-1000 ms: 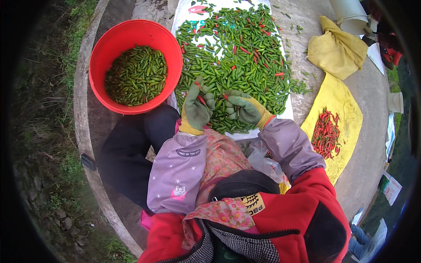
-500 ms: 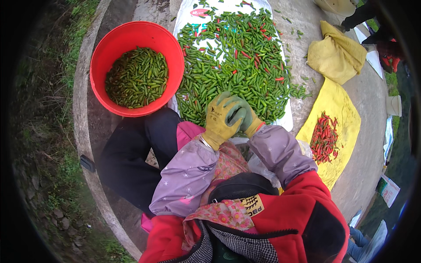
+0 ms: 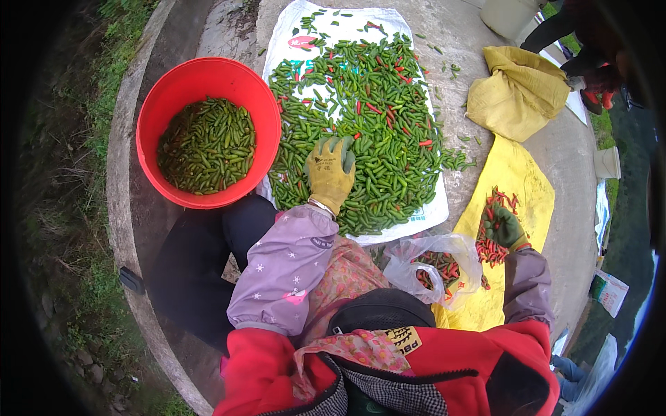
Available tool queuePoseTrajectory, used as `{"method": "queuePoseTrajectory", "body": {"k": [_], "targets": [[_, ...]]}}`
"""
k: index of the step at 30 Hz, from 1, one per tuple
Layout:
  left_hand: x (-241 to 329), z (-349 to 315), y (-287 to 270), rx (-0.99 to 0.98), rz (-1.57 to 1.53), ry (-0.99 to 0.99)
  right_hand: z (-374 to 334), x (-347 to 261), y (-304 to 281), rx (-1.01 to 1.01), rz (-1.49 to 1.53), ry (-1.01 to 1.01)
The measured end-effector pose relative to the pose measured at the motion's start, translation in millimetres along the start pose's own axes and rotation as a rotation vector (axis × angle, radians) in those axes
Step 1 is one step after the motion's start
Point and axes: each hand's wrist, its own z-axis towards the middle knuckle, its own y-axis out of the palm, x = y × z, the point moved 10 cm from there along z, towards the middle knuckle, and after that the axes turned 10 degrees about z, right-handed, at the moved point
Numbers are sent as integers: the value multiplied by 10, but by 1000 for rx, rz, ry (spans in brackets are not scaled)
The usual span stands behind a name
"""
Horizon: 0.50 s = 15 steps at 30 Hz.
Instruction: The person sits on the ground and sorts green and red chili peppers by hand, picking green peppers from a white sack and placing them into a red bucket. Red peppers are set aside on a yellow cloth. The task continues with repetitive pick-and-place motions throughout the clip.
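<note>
Green chili peppers (image 3: 388, 163), with a few red ones mixed in, lie spread over a white sack (image 3: 424, 220) in front of me. My left hand (image 3: 331, 173), in a yellow and green work glove, rests on their near left part, fingers slightly bent and apart, with nothing visible in it. Off to the right, my right hand (image 3: 506, 227), gloved too, is over a pile of red chili peppers (image 3: 491, 251) on a yellow sheet (image 3: 527, 173). Its fingers are curled, and a red pepper shows at their tips.
A red bucket (image 3: 270, 149) partly filled with green peppers stands at the left. Near my lap lies a clear plastic bag (image 3: 409, 256) with reddish peppers by it. A folded yellow sack (image 3: 520, 90) and a pale bucket (image 3: 506, 15) sit at the far right, near another person's dark-clothed legs (image 3: 555, 31).
My hands were together over the near edge of the green peppers. The right has swung right to the red pile; the left has shifted slightly left. The plastic bag has come into fuller view.
</note>
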Motion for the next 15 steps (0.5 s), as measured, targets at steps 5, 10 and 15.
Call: {"method": "queuePoseTrajectory", "body": {"k": [5,10,15], "targets": [[86,352,791,-224,288,66,-486,-477,-718,644,-1265,-227],[119,297,979,-415,258,172,363,-465,473,422,-1042,-578],[67,74,414,-190,66,233,1246,-509,2606,40,-1285,-1017]]}}
